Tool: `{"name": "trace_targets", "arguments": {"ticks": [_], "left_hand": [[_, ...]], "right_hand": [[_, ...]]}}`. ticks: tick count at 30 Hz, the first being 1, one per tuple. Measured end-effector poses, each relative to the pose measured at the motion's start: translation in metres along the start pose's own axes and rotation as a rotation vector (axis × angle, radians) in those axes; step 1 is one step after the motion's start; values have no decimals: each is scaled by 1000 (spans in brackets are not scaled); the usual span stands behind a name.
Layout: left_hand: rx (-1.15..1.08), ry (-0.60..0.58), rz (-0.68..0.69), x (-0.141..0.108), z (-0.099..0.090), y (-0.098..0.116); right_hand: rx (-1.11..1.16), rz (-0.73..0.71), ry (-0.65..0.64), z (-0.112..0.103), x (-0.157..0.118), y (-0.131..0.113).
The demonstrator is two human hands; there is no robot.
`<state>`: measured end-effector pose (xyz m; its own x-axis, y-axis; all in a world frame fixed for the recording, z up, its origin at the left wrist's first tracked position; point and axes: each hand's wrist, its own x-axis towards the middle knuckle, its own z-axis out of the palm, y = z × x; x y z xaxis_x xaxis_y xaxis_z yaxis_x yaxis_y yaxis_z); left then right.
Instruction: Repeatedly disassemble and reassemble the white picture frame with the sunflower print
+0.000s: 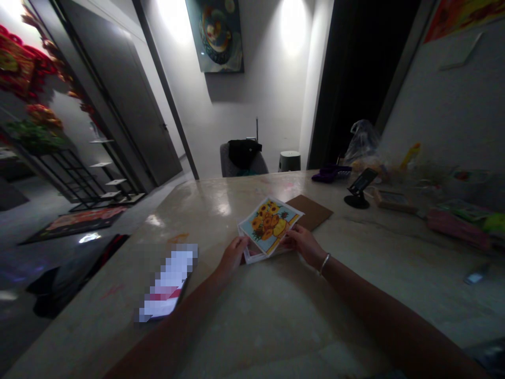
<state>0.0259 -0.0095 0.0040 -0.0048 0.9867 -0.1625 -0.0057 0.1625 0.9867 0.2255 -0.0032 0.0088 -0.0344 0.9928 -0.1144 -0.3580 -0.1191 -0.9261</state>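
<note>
A sunflower picture (270, 223) with a white border is tilted above a white frame (252, 259) in the middle of the table. My right hand (306, 246), with a bangle at its wrist, is closed on the picture's lower right edge. At the left side, my left hand (233, 251) is closed with its thumb at the frame's corner, close against the picture's edge. Its other fingers are mostly hidden. Behind the picture lies a flat brown board (311, 210), partly covered by it. The inside of the frame shows only as a strip under the picture.
A blurred-out flat device (169, 284) lies left of my left forearm. To the right stand a black phone stand (358, 192), a wooden frame (393, 200), a purple item (331, 172) and a clear plastic bag (363, 142). A chair (225, 158) is beyond the table's far edge.
</note>
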Motion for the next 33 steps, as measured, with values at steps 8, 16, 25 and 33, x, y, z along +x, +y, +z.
{"name": "trace_targets", "arguments": {"ticks": [8, 16, 25, 33], "left_hand": [[7, 35, 3, 11, -4, -9], [96, 9, 21, 6, -3, -4], [254, 14, 121, 10, -8, -10], [235, 5, 88, 11, -8, -9]], "right_hand": [[1, 153, -185, 2, -4, 1], [-60, 213, -282, 1, -7, -3], [-99, 212, -349, -3, -3, 3], [-71, 127, -16, -15, 7, -16]]}}
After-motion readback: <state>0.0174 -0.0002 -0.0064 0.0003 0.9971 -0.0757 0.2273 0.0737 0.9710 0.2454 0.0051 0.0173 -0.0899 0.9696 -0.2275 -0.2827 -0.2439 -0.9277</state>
